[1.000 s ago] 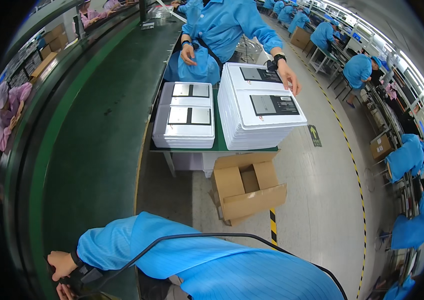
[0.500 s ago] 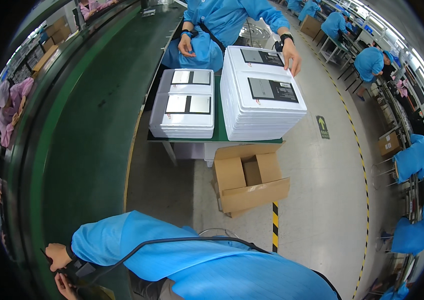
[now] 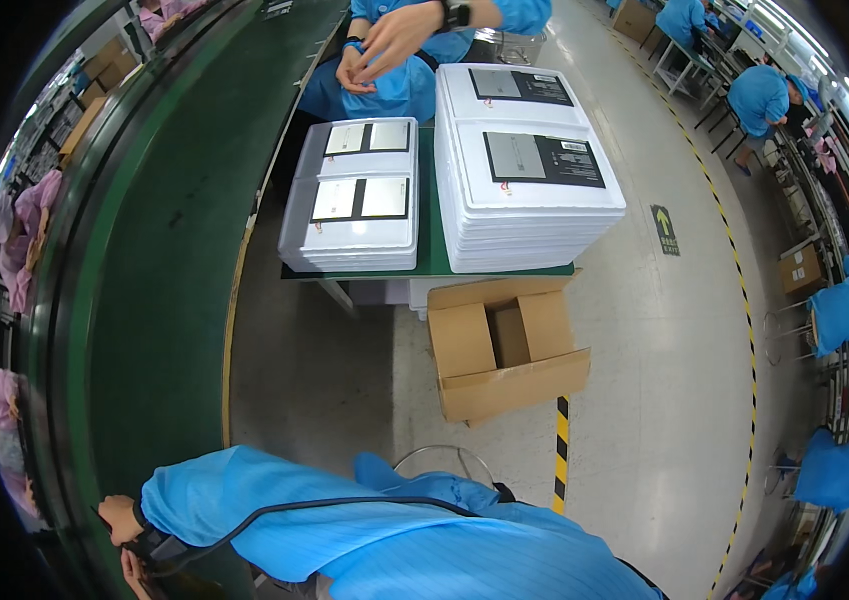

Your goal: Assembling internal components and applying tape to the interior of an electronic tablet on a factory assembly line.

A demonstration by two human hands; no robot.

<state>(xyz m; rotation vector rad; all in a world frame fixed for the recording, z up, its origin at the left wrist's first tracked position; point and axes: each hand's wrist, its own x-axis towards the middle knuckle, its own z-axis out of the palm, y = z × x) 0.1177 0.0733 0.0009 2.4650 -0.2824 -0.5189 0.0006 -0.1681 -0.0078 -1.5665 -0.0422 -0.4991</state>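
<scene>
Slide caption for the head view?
Blue-sleeved hand by a green surface, two stacks of white trays and an open cardboard box to the right.

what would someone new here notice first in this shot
Probably the tall stack of white trays at upper centre, on a green table beside a lower stack, both topped with flat silver-and-black pieces. Then the open cardboard box below the table. Then the bright blue sleeve crossing the bottom to the person's right hand at lower left.
</scene>
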